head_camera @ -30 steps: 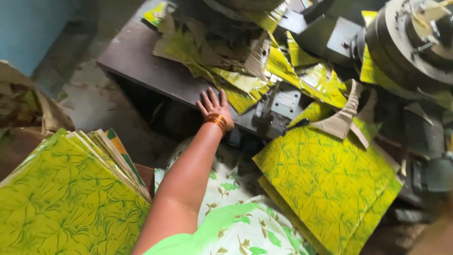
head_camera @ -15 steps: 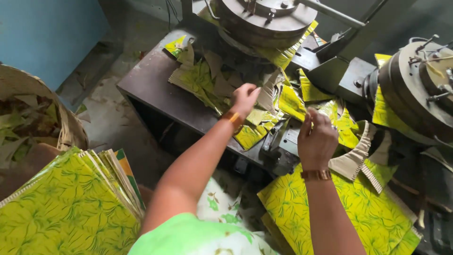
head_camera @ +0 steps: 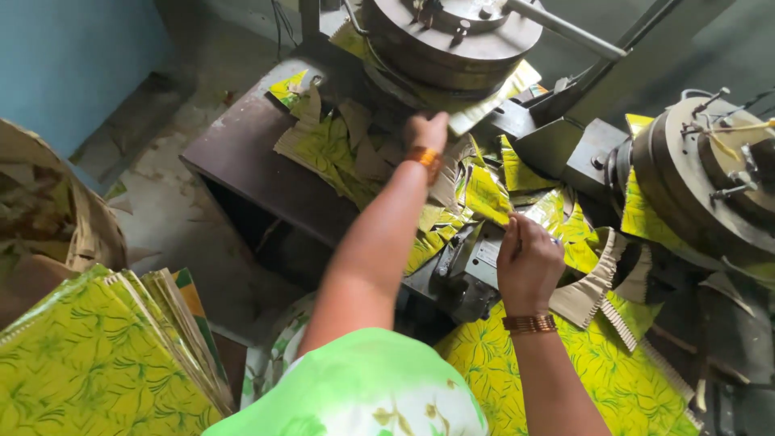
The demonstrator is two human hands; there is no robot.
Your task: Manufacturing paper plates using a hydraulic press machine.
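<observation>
Nearest me, a stack of yellow-green printed sheets lies at the near left, and another printed sheet lies at the near right. Just beyond it I see my right hand, fingers curled, pinching the edge of a yellow-green offcut beside the grey machine body. Farther out, my left hand reaches into the heap of paper scraps on the dark bench, right under the round metal press head; I cannot tell whether it grips anything. A second round press stands at the right.
</observation>
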